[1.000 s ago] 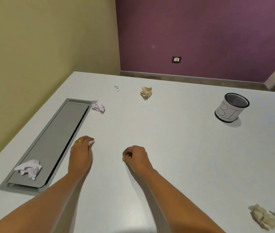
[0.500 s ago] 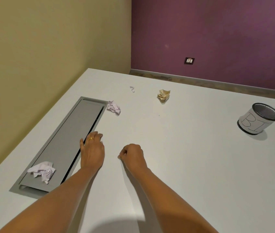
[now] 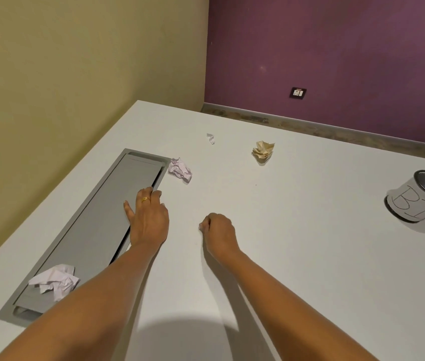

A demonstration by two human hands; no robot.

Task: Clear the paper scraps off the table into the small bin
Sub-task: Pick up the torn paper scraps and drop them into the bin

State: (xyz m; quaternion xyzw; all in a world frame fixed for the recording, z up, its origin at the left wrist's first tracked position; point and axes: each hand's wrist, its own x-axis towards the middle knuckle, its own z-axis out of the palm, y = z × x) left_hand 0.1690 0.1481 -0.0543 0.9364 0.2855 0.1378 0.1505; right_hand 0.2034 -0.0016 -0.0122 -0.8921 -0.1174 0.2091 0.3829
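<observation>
Head-worn view, steeply down – table (image 3: 310,269) close

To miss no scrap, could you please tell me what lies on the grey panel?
A crumpled lilac paper lies at its near end; the left hand overlaps its right edge, hiding what is beneath.

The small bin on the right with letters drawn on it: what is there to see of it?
The small bin is a round cup of dark, metal-looking mesh, seen at its rim and inner wall, wrapped outside in white paper with hand-drawn letters "BI". It stands open-topped on the white table, cut off by the picture's right edge. Only the table touches it; its contents are hidden.
</observation>
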